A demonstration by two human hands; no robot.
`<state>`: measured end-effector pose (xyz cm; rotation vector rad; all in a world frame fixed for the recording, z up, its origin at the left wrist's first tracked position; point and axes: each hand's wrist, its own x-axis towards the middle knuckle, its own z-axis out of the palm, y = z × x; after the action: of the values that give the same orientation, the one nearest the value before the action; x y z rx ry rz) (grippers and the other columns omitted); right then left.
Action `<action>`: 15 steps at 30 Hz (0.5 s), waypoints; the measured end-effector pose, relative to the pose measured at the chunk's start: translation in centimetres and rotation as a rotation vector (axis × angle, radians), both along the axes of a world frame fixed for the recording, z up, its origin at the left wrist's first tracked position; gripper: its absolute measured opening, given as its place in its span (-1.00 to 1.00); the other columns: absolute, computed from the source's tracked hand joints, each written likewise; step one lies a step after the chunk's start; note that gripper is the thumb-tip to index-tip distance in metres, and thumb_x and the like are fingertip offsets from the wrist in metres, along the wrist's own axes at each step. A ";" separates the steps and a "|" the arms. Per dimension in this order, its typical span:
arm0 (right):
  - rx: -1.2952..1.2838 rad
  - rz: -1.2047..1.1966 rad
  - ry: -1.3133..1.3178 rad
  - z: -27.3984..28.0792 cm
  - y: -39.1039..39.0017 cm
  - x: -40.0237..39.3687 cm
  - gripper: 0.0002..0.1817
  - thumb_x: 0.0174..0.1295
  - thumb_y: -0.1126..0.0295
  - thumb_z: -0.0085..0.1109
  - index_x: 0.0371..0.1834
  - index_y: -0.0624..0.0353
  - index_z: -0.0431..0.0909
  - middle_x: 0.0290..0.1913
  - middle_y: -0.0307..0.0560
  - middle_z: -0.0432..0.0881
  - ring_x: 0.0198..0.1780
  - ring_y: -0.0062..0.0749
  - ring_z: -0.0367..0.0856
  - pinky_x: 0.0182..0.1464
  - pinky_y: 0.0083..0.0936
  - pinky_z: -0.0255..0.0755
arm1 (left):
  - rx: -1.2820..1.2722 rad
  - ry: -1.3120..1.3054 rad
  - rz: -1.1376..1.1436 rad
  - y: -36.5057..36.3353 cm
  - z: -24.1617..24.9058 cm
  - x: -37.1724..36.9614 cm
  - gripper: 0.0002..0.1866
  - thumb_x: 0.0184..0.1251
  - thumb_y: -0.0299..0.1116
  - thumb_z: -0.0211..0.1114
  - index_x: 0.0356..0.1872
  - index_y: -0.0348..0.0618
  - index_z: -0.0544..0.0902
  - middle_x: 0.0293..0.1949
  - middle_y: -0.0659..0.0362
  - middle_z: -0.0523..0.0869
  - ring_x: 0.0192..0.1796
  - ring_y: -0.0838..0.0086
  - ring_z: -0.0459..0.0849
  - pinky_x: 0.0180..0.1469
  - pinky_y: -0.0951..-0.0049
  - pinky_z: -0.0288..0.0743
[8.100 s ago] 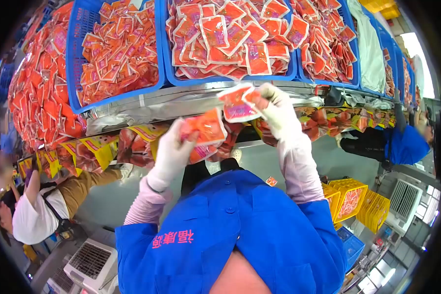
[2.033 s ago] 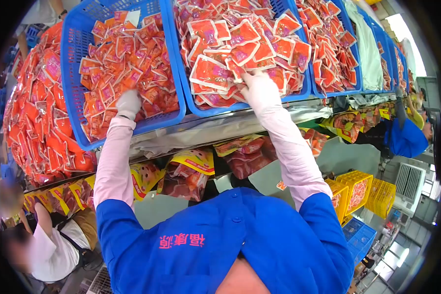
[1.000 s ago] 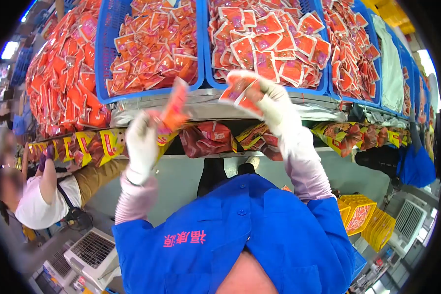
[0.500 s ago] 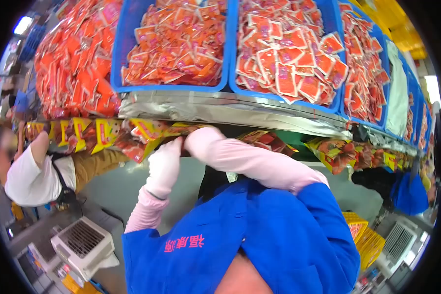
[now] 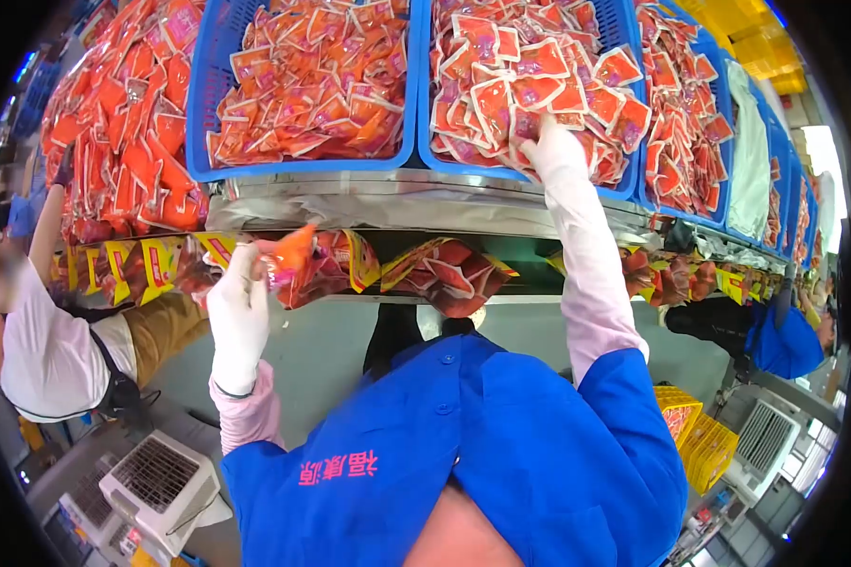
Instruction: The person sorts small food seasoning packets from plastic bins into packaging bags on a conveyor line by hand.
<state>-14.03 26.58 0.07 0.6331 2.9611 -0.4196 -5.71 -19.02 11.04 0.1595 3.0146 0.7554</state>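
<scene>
My left hand [image 5: 239,304], in a white glove, is closed at the row of bags, its fingertips at an orange-red packet [image 5: 293,251]. That packet sticks up beside a yellow-edged red bag [image 5: 336,265]. Another yellow-edged bag [image 5: 449,276] with red packets showing lies between my arms. My right hand [image 5: 560,154], also gloved, reaches over the front rim of a blue basket [image 5: 425,142]. Its thumb and fingers close on a red packet [image 5: 524,125] with white edges, on top of the heap; the fingertips are partly hidden among the packets.
Another blue basket [image 5: 199,142] of red packets stands to the left, beside a large heap of packets [image 5: 123,142]. A metal ledge [image 5: 378,198] runs below the baskets. A person in white [image 5: 61,345] works at the left, one in blue [image 5: 787,331] at the right.
My right hand has left the bags and moved up and right into the basket. My left hand has shifted left and slightly down, and an orange-red packet now shows at it.
</scene>
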 end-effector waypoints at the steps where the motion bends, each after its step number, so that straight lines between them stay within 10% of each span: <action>1: 0.114 0.077 0.091 -3.5 0.9 0.3 -0.44 0.19 0.02 0.32 0.08 0.25 0.58 -0.12 0.30 0.73 -0.04 0.15 0.73 0.07 -0.02 0.54 | 0.178 -0.123 -0.079 1.3 0.7 0.3 -0.79 0.35 -0.57 0.19 -0.05 -0.15 0.64 -0.32 0.04 0.76 -0.31 0.11 0.75 -0.25 0.32 0.61; 4: 0.046 0.023 0.041 -1.2 0.6 0.3 -0.56 0.20 0.11 0.26 -0.03 0.26 0.64 -0.20 0.29 0.73 -0.09 0.15 0.73 0.05 -0.03 0.55 | 0.617 -0.144 -0.474 6.0 -2.6 2.7 -0.79 0.27 -0.56 0.24 -0.09 -0.16 0.67 -0.18 0.10 0.79 -0.24 0.19 0.77 -0.21 0.38 0.63; 6: 0.038 -0.004 0.233 4.5 -1.5 2.0 -0.71 0.22 0.20 0.26 -0.19 0.22 0.68 -0.25 0.19 0.74 -0.13 0.11 0.73 -0.02 -0.11 0.57 | 0.298 0.177 -0.670 9.3 -6.4 4.3 -0.72 0.19 -0.47 0.32 -0.05 -0.18 0.67 -0.14 0.04 0.78 -0.15 0.23 0.76 -0.03 0.33 0.63; 9: -0.807 0.217 0.144 11.5 -6.8 6.2 -0.68 0.12 0.37 0.17 -0.06 0.21 0.67 -0.35 0.16 0.72 -0.27 -0.06 0.74 -0.13 -0.29 0.57 | -0.125 0.135 -0.661 11.5 -9.9 5.1 -0.37 -0.01 -0.08 0.50 0.08 -0.23 0.60 -0.08 -0.01 0.74 0.22 0.14 0.60 0.42 -0.01 0.25; 12: -0.448 0.744 -0.240 9.8 -14.2 9.2 -0.76 0.15 0.37 0.21 -0.13 0.13 0.69 -0.32 0.08 0.73 -0.21 -0.03 0.76 -0.09 -0.18 0.59 | -0.182 0.140 -0.696 8.7 -7.4 5.8 -0.34 -0.08 -0.04 0.54 0.08 -0.14 0.62 -0.06 0.06 0.73 0.21 0.14 0.59 0.43 -0.16 0.22; 15: -0.062 1.043 -0.785 1.8 -21.8 9.2 -0.76 0.24 0.26 0.22 -0.20 0.15 0.76 -0.21 -0.03 0.80 -0.14 -0.07 0.79 -0.05 -0.22 0.64 | -0.300 0.103 -0.752 5.7 -11.5 6.1 -0.87 0.04 -0.32 0.34 -0.36 -0.04 0.69 -0.37 0.25 0.68 0.06 0.38 0.65 0.38 -0.12 0.34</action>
<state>-4.80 4.83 1.85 -0.6317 2.0915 -0.0999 0.34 -13.28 -0.41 1.2433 2.7416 0.2218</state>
